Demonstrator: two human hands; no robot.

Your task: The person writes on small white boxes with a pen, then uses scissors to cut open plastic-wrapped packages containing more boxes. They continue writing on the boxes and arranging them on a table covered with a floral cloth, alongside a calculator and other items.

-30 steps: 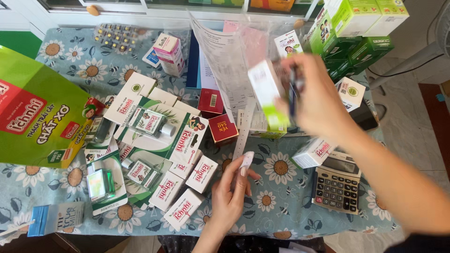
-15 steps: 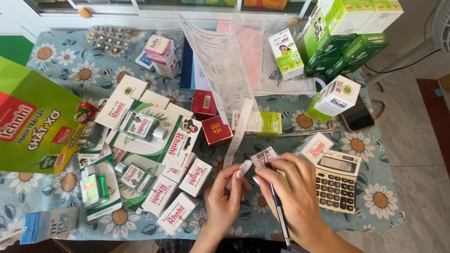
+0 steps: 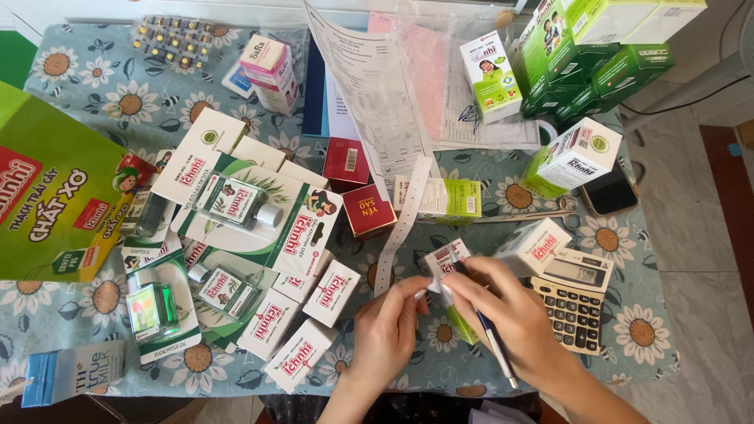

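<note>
My left hand [image 3: 389,326] and my right hand [image 3: 514,314] meet at the near edge of the table. Together their fingertips pinch a small white label [image 3: 433,289]. My right hand also keeps a blue pen [image 3: 493,341] tucked between its fingers, tip pointing toward me. Just behind the fingertips lies a small white box with red print [image 3: 444,257]. A long white paper strip [image 3: 402,224] runs from there up toward the printed sheets. A white and green box [image 3: 449,198] lies on its side beyond the strip.
A calculator [image 3: 577,302] sits right of my right hand, with a white box [image 3: 538,243] behind it. Several white boxes [image 3: 302,353] and oil bottle packs [image 3: 232,202] lie left. A green bag [image 3: 55,196], red boxes [image 3: 367,210], a phone [image 3: 609,192] and green cartons [image 3: 605,63] surround them.
My right hand put down the white and green box it held up and came down to my left hand. Both hands now pinch the small label.
</note>
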